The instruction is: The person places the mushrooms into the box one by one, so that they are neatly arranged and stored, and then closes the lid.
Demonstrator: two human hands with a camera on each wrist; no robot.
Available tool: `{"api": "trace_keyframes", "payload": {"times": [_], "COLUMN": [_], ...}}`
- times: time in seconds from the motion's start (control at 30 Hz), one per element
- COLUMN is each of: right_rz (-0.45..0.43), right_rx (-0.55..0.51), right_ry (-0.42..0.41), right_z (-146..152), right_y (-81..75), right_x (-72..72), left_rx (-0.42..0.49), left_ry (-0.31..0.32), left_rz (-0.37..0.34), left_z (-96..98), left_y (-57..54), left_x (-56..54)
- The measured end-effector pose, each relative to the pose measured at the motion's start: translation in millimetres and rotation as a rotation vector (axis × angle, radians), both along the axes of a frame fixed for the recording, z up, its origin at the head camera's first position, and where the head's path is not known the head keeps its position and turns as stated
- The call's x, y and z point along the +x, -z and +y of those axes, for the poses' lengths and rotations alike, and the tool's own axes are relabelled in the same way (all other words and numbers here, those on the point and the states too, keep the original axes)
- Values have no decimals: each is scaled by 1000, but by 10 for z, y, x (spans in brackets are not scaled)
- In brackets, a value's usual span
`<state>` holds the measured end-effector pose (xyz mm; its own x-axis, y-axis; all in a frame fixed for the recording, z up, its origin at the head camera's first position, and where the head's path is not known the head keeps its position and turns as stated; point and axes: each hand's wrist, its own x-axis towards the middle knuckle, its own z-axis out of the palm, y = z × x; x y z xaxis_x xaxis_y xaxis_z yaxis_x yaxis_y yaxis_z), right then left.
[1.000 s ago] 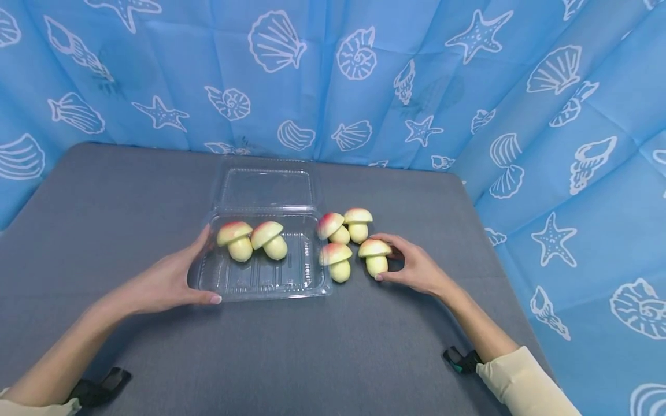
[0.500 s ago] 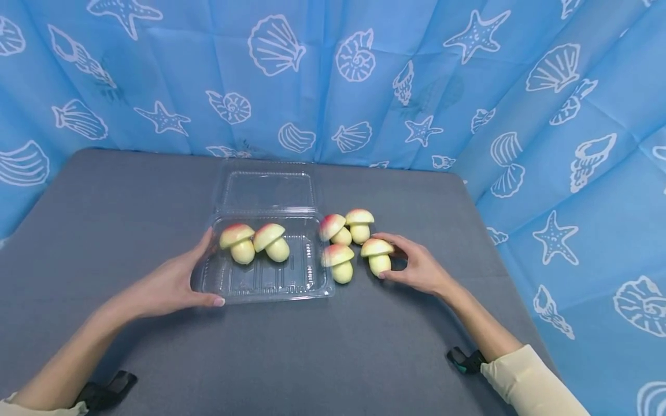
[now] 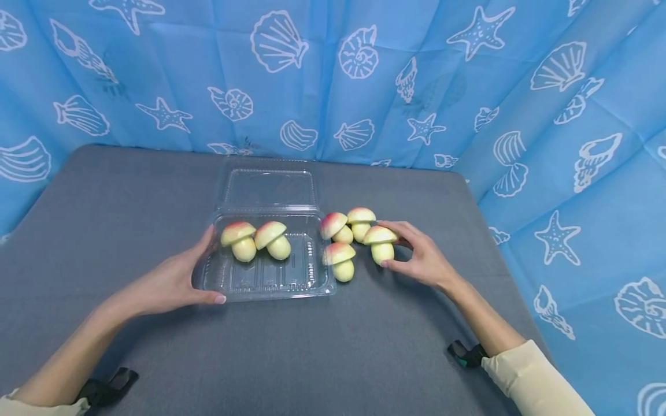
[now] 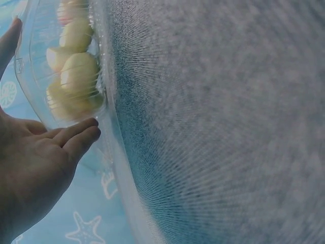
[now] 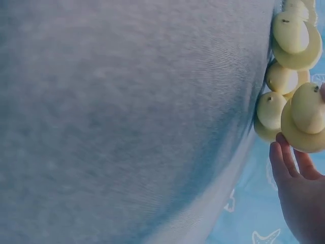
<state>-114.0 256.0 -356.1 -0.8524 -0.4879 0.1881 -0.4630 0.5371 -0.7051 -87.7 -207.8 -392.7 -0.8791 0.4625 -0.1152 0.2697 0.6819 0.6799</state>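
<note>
A clear plastic clamshell container (image 3: 250,293) lies with its lid (image 3: 270,188) folded back. Inside sit two yellow mushroom-shaped pieces, one farther left (image 3: 243,245) and one beside it (image 3: 276,242), both with a red blush. My left hand (image 3: 174,283) brackets the container's left end, thumb at the front corner, fingers extended along the side. My right hand (image 3: 424,257) pinches another mushroom-shaped piece (image 3: 382,248) between thumb and fingers. In the right wrist view the held mushroom-shaped piece (image 5: 307,112) shows its stem's underside with a small dark spot.
Three more mushroom-shaped pieces cluster at the container's right side: a back left one (image 3: 335,226), a back right one (image 3: 361,222) and a front one (image 3: 340,263). A grey cloth covers the table (image 3: 322,352). Behind and to the right hangs a blue shell-print curtain (image 3: 333,75).
My right hand has shifted slightly up and right in the head view, carrying the pinched mushroom-shaped piece along. The left hand and the container have stayed almost in place.
</note>
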Motion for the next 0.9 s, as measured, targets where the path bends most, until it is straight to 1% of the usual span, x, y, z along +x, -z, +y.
{"api": "trace_keyframes", "payload": {"times": [0.23,0.37,0.63,0.9], "right_rz": [8,9,51,48], "right_rx": [-10,-33,-44,-64], "right_ry": [-9,-24,-69,-112], "right_z": [-38,-83,-215,-382], "right_y": [-79,-126,-224,-309], "right_x": [-13,-62,-163,-241], "left_rx": [2,2,-16,-17], "left_ry": [6,6,3,-2], "left_rz": [-9,-8,-9,-15], "left_z": [13,7,2,9], "left_y": [-2,-8,-15,-36], "left_x": [-8,-5,0,6]}}
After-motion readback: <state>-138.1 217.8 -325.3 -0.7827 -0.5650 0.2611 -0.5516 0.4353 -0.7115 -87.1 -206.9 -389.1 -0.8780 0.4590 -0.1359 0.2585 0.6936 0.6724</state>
